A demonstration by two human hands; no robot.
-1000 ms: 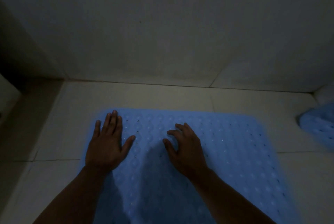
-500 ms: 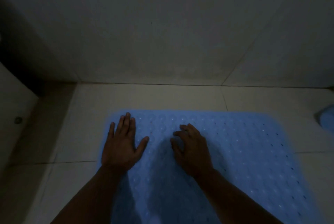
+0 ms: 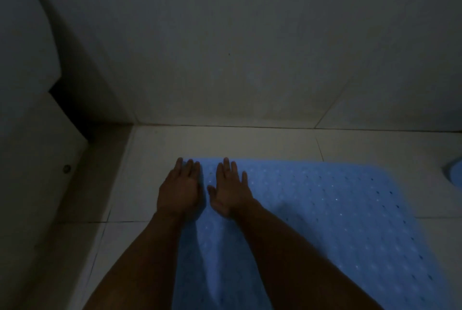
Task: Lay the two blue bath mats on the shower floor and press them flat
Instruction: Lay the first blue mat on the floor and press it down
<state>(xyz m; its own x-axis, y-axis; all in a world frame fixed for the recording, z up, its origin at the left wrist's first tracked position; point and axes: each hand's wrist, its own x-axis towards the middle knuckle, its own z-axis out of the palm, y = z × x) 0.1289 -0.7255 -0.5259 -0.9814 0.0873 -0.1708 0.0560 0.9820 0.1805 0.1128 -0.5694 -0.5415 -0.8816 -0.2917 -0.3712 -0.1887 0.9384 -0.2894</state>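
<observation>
Blue rubber bath mat (image 3: 325, 222), dotted with small holes and raised bumps, lies spread on the pale tiled shower floor (image 3: 225, 142), its far edge running roughly parallel to the wall (image 3: 237, 47) and set a little back from it. Both hands sit at the mat's far left corner, side by side and close together. The left hand (image 3: 178, 191) lies palm down over the mat's left edge, its fingers (image 3: 188, 167) straight and held together, their tips at the mat's far edge; whether the outermost one rests on the mat or on the tile beside it cannot be told in the dim light. The right hand (image 3: 228, 188) lies flat on the mat just right of the left hand, its fingers (image 3: 226, 167) straight and slightly fanned, thumb stretched out toward the left hand. Both forearms reach in over the mat's near left part. A second blue mat (image 3: 453, 171) shows only as a rounded piece well to the right of the first mat, apart from it, at the frame edge. Left of the mat stands a pale fixture (image 3: 30, 134); what it is cannot be told.
</observation>
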